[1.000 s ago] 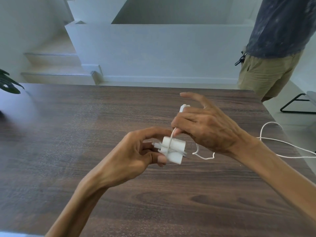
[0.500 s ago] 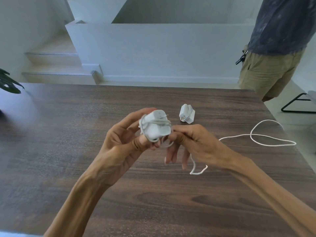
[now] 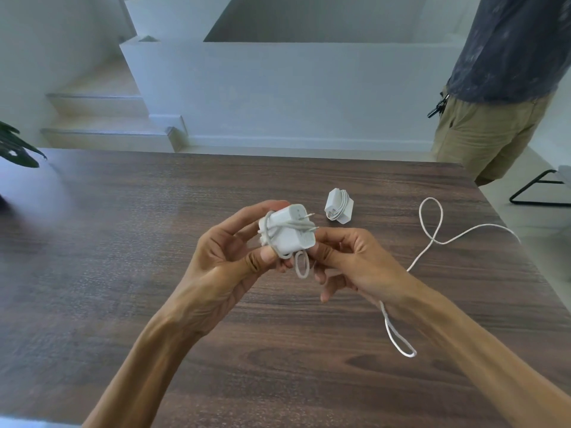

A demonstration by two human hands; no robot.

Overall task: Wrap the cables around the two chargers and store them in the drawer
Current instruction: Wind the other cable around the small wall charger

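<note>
at the far left edge a dark green plant leaf [image 3: 18, 149] pokes in over the corner of the dark wood-grain desk [image 3: 123, 242]. behind the desk pale steps [image 3: 102, 118] rise beside a white half wall [image 3: 293, 94].

the left hand [image 3: 234, 257] is raised above the middle of the desk, fingers curled behind and thumb pressed on the near lower corner of a white charger [image 3: 289, 231], so it grips the block from the left. a few turns of white cable [image 3: 432, 239] cross the charger's face and left side, and its two metal prongs stick out toward the right. a small loop of the cable hangs just under the charger, between the two hands.

the right hand [image 3: 352, 257] meets the charger from the right, thumb and forefinger pinching the cable at the charger's lower right corner, the other fingers loosely curled below. the slack cable drops under the right wrist into a narrow loop lying on the desk, then runs away right, makes another loop and goes off the desk's right edge.

just beyond the held block, a second charger [image 3: 339, 205] lies on the desk with its cable already wound tight around it, apart from both hands.

at the far right a person in a dark shirt and khaki shorts [image 3: 494, 103] stands past the desk, keys at the waist, and part of a black metal frame [image 3: 537, 186] shows on the floor.
</note>
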